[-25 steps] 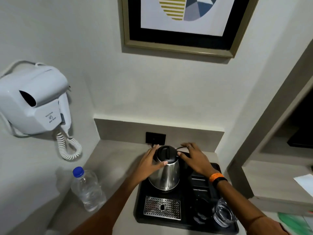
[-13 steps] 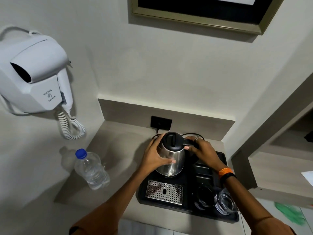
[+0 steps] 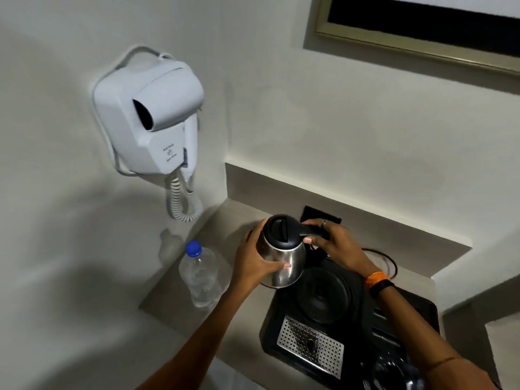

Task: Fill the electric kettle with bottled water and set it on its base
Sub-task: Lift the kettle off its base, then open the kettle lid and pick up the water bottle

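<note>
Kettle [image 3: 282,253] held clear of its base [image 3: 323,294] near the counter's back edge, right hand [image 3: 332,243] clamped on handle, left hand [image 3: 253,263] cupping slick steel body; likely light, lid shut.

Small grey print sits on the white plastic wall-mounted hair dryer [image 3: 146,119], two short lines, too blurred to read. Nothing else lettered.

head view | from above, facing forward-down into wall corner | near counter [image 3: 197,299] | one view only
</note>
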`<state>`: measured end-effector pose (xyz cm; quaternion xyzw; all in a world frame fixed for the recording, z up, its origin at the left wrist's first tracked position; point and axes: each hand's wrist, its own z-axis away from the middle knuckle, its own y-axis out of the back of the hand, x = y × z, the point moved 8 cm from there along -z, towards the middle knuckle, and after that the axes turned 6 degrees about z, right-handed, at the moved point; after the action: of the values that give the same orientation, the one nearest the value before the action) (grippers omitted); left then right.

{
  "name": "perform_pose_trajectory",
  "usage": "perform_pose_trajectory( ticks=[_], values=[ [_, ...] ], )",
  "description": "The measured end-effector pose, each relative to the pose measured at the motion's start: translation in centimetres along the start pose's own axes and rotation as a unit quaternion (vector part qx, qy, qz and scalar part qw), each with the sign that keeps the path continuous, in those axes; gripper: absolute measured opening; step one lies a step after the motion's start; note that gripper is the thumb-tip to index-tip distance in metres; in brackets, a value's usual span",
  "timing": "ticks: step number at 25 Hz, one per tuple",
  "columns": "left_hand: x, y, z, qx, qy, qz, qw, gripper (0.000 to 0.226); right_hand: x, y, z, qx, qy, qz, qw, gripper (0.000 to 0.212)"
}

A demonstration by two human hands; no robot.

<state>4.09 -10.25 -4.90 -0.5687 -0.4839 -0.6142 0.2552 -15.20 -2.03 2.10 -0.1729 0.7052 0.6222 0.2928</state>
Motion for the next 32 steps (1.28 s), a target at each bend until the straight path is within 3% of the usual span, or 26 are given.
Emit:
perform_pose_trajectory(
  ticks=[3, 11, 15, 16, 19, 24, 27, 30, 32],
  values=[
    [-3.8, 2.2, -0.3, 0.056, 0.042, 0.006, 0.998, 0.120, -0.6, -3.8, -3.4, -0.047, 0.006, -0.029, 0.998, 0.034],
    [-8.7, 3.0, 0.2, 0.102, 0.094, 0.035, 0.990, 0.121, 1.8, -9.1, -7.0, -0.116, -0.028, -0.036, 0.992, 0.037],
    [-8.4, 3.0, 0.4, 0.092, 0.101, 0.019, 0.991, 0.123, 1.2, -10.0, -7.4, -0.112, -0.106, -0.081, 0.985, 0.058],
    [-8.2, 3.1, 0.5, 0.091, 0.099, 0.010, 0.991, 0.126, 0.3, -10.4, -7.6, -0.099, -0.109, -0.060, 0.987, 0.063],
    [-7.5, 3.1, 0.9, 0.092, 0.093, -0.019, 0.991, 0.125, -2.3, -10.7, -7.7, -0.034, -0.095, 0.168, 0.981, 0.070],
    [-7.0, 3.0, 1.2, 0.094, 0.123, -0.042, 0.987, 0.123, -3.0, -11.2, -7.7, -0.022, -0.089, 0.209, 0.974, 0.063],
    [-5.6, 2.7, 1.8, 0.094, 0.129, -0.080, 0.984, 0.123, -3.9, -10.7, -7.3, -0.024, -0.074, 0.150, 0.986, 0.052],
    [-3.8, 1.9, 2.4, 0.093, 0.144, -0.122, 0.978, 0.117, -3.3, -8.9, -7.1, -0.005, -0.083, 0.020, 0.996, 0.038],
    [-1.5, 2.2, 3.3, 0.133, 0.090, -0.142, 0.977, 0.109, -2.0, -7.8, -6.9, -0.007, -0.114, -0.060, 0.992, 0.030]
  ],
)
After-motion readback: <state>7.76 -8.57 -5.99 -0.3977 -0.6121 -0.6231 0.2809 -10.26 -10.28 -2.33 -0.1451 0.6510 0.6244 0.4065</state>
